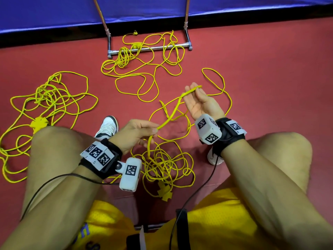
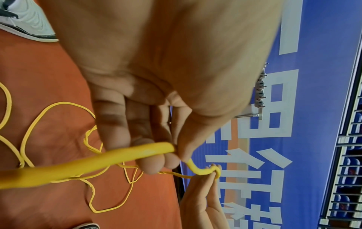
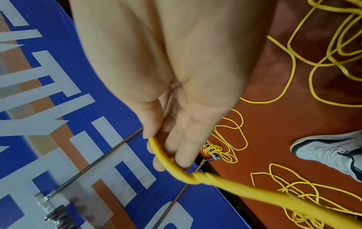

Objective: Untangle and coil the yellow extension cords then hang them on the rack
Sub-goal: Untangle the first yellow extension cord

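Observation:
A yellow extension cord (image 1: 173, 110) runs taut between my two hands above the red floor. My left hand (image 1: 153, 131) pinches it between thumb and fingers near my left knee; the left wrist view shows the same pinch (image 2: 176, 153). My right hand (image 1: 195, 88), palm up and farther out, holds a twisted bend of the cord at its fingertips; the right wrist view shows that bend (image 3: 166, 161) between thumb and fingers. Below my hands the cord drops into a loose tangle (image 1: 165, 166) with a yellow socket block (image 1: 164, 193). The metal rack (image 1: 149, 48) stands ahead.
A second yellow tangle (image 1: 48, 98) with a socket block (image 1: 38, 123) lies at the left. A third tangle (image 1: 144, 73) is draped over the rack's base bar. A blue banner wall (image 1: 54, 13) stands behind the rack. My white shoes (image 1: 107, 127) flank the near tangle.

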Motion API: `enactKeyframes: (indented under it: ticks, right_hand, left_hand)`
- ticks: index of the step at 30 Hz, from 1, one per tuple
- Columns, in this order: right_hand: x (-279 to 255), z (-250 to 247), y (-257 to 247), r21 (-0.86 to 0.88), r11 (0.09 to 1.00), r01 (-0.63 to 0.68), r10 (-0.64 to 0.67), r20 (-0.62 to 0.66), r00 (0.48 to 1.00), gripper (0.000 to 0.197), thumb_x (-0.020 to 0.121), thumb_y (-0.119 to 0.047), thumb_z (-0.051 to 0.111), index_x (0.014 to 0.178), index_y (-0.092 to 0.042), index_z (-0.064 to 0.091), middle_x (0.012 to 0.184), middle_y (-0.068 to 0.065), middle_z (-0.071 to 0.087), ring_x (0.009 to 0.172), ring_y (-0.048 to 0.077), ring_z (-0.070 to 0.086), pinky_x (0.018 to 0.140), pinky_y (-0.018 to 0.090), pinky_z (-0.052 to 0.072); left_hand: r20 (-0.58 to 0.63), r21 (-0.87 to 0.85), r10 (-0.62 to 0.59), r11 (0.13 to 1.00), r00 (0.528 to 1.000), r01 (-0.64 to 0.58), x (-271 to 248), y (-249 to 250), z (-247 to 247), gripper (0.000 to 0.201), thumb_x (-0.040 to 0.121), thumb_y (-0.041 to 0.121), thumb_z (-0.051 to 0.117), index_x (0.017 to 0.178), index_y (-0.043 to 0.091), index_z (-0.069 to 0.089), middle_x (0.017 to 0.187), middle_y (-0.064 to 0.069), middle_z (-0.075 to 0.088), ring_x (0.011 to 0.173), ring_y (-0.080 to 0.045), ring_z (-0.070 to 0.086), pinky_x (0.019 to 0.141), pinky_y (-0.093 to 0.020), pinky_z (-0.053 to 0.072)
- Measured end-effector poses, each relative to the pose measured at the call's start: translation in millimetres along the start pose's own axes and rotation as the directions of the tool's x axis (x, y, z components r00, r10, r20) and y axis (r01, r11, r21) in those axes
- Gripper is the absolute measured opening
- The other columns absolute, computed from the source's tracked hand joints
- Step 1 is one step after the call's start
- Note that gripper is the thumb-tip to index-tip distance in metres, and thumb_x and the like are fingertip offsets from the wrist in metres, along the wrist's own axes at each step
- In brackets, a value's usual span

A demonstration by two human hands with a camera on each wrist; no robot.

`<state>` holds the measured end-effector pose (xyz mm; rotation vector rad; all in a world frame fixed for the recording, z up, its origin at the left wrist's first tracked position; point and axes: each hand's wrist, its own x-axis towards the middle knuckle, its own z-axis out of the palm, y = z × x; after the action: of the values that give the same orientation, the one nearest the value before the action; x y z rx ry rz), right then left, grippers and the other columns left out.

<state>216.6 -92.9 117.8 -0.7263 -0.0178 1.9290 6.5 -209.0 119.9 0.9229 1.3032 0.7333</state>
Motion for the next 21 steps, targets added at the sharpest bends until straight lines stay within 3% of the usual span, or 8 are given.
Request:
enactKeyframes:
  ticks: [2, 5, 9, 13, 17, 21]
  right_hand:
    - [-0.3, 1.8, -2.1, 0.028, 0.999, 0.033, -0.033, 0.007, 0.999, 0.014, 0.1, -0.002, 0.047, 0.1, -0.004, 0.061, 0.077, 0.008, 0.072, 0.075, 0.023, 0.074, 0.069, 0.04, 0.062]
    - [0.4, 2.0, -4.8, 0.005, 0.995, 0.102, -0.102, -0.022, 0.995, 0.012, 0.099, -0.003, 0.053, 0.089, -0.006, 0.059, 0.069, 0.007, 0.067, 0.067, 0.02, 0.072, 0.067, 0.037, 0.062]
    - [5.5, -2.1, -7.6, -0.248, 0.942, 0.224, -0.259, -0.118, 0.959, 0.017, 0.095, -0.003, 0.061, 0.08, -0.011, 0.055, 0.065, 0.002, 0.062, 0.065, 0.016, 0.063, 0.065, 0.03, 0.058]
    - [10.8, -2.7, -8.9, -0.522, 0.789, 0.325, -0.449, -0.127, 0.885, 0.026, 0.093, -0.006, 0.065, 0.073, -0.013, 0.049, 0.064, 0.003, 0.053, 0.059, 0.013, 0.055, 0.059, 0.028, 0.054]
    - [15.9, -9.3, -5.8, -0.631, 0.729, 0.267, -0.487, -0.203, 0.849, 0.038, 0.092, -0.007, 0.067, 0.063, -0.015, 0.044, 0.052, -0.002, 0.049, 0.052, 0.011, 0.051, 0.058, 0.027, 0.053]
    - [19.9, -15.8, -6.7, -0.648, 0.757, 0.083, -0.371, -0.322, 0.871, 0.035, 0.091, -0.004, 0.067, 0.067, -0.015, 0.044, 0.048, -0.002, 0.042, 0.04, 0.008, 0.046, 0.044, 0.021, 0.046]
  left_hand:
    - [0.005, -0.001, -0.017, 1.0, 1.0, 0.017, 0.2, 0.6, 0.6, 0.02, 0.095, 0.003, 0.056, 0.111, 0.005, 0.068, 0.069, 0.004, 0.066, 0.056, -0.01, 0.062, 0.047, -0.018, 0.046]
    - [0.023, 0.024, -0.013, 1.0, 1.0, 0.013, 0.2, 3.4, 0.5, 0.017, 0.096, 0.006, 0.056, 0.105, 0.008, 0.071, 0.07, 0.005, 0.065, 0.059, -0.011, 0.062, 0.048, -0.017, 0.046]
    - [0.014, 0.064, -0.01, 0.998, 1.0, 0.009, 0.6, 4.9, 2.7, 0.014, 0.095, 0.006, 0.06, 0.1, 0.011, 0.072, 0.071, 0.005, 0.067, 0.062, -0.012, 0.063, 0.049, -0.016, 0.047]
    - [0.028, 0.093, -0.004, 0.996, 1.0, 0.002, 1.9, 5.4, 3.7, 0.012, 0.094, 0.005, 0.062, 0.096, 0.011, 0.073, 0.07, 0.006, 0.067, 0.062, -0.01, 0.063, 0.049, -0.017, 0.047]
    - [0.064, 0.142, -0.01, 0.99, 0.998, 0.001, 1.6, 3.8, 10.3, 0.008, 0.091, 0.003, 0.065, 0.091, 0.008, 0.071, 0.065, 0.005, 0.07, 0.059, -0.006, 0.065, 0.048, -0.015, 0.047]
    - [0.05, 0.163, -0.011, 0.987, 0.999, 0.003, 3.2, -1.4, 11.3, 0.013, 0.085, -0.002, 0.072, 0.098, -0.001, 0.071, 0.062, 0.002, 0.07, 0.055, -0.005, 0.064, 0.051, -0.015, 0.048]
